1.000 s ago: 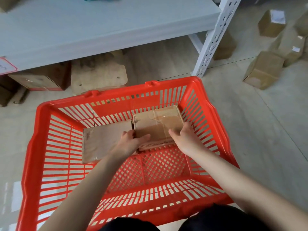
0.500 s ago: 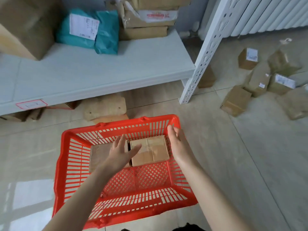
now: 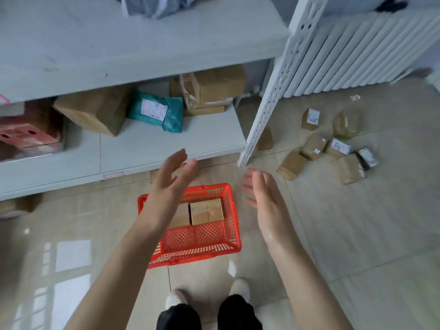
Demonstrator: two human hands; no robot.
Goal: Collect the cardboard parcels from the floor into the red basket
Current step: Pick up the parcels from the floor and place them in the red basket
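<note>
The red basket [image 3: 228, 244] stands on the tiled floor below me, in front of my feet. Two cardboard parcels lie flat in its far half: one [image 3: 207, 211] in plain sight, the other [image 3: 182, 216] partly behind my left forearm. My left hand [image 3: 170, 182] hovers high above the basket with straight fingers and holds nothing. My right hand [image 3: 262, 194] is raised to the right of the basket, fingers spread, also empty. Several cardboard parcels [image 3: 316, 148] lie scattered on the floor to the right, past the shelf post.
A white shelf unit [image 3: 142, 148] stands right behind the basket, its perforated post [image 3: 269, 101] reaching the floor. Boxes and a teal mailer bag [image 3: 157, 110] sit on the lower shelf. A white radiator [image 3: 362, 51] lines the wall at right.
Both hands have let go of the parcel in the basket and risen, open. The view has pulled up and away from the basket, so the upper shelf and radiator show.
</note>
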